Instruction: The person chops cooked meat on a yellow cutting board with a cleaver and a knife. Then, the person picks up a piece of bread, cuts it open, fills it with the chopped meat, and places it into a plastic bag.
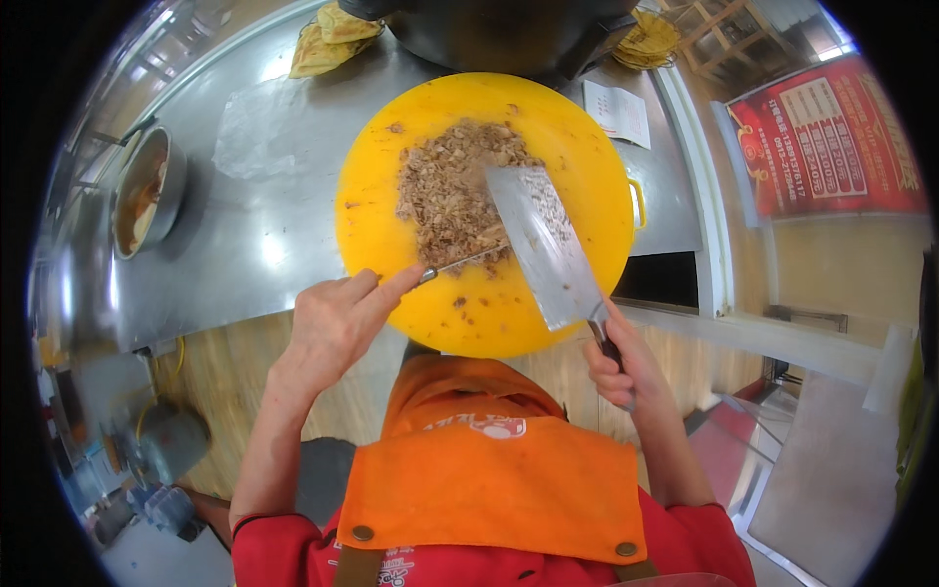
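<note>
Chopped cooked meat (455, 191) lies heaped on a round yellow cutting board (367, 242). My right hand (623, 359) grips the dark handle of a cleaver (546, 253), whose broad blade lies over the right side of the heap, with bits of meat stuck to it. In my left hand (341, 319) is a slim metal utensil (469, 258), perhaps a narrow knife; its far end reaches the lower edge of the meat, close to the cleaver blade. Small scraps are scattered on the board around the heap.
The board stands on a stainless steel counter (220, 242). A metal bowl (172, 194) with brown contents is at the left, near a clear plastic bag (253, 132). Beyond the board are a large dark pot (506, 33), flatbreads (330, 40) and a paper booklet (618, 114).
</note>
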The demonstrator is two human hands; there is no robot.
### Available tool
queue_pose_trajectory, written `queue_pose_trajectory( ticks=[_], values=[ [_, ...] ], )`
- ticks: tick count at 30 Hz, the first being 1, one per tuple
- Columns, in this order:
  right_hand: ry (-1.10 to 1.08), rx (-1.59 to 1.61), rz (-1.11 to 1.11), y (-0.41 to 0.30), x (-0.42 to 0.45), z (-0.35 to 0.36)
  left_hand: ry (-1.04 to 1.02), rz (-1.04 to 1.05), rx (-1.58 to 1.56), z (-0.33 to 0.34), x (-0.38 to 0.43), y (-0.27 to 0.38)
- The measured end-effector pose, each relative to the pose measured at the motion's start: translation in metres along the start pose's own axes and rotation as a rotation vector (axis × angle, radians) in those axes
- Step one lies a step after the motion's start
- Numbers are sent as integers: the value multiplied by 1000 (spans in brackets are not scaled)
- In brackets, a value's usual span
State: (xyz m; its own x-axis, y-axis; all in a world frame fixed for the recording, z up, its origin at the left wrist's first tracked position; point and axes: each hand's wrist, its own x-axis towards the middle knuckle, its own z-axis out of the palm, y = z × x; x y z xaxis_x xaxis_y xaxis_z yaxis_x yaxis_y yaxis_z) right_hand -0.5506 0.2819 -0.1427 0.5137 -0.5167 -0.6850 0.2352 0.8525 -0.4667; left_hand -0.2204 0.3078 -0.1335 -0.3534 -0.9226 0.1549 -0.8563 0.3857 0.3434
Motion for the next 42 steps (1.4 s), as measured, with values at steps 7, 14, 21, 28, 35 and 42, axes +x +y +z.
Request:
queue_pose_trajectory(
  ticks=[7,14,21,28,35,42],
  values=[
    [22,-79,270,15,-63,-45,151,-386,-492,31,-4,-8],
    [60,-350,260,30,-29,-37,32,-738,-835,28,-10,13],
    [195,-826,-365,24,60,-8,199,-622,-666,40,-16,34],
    [109,-1010,-674,17,58,22,86,-600,-342,47,-10,61],
    [-22,-254,-516,52,91,64,158,-219,-116,66,4,83],
    [362,-570,-678,-25,90,-28,128,-300,-384,41,5,61]
  ],
)
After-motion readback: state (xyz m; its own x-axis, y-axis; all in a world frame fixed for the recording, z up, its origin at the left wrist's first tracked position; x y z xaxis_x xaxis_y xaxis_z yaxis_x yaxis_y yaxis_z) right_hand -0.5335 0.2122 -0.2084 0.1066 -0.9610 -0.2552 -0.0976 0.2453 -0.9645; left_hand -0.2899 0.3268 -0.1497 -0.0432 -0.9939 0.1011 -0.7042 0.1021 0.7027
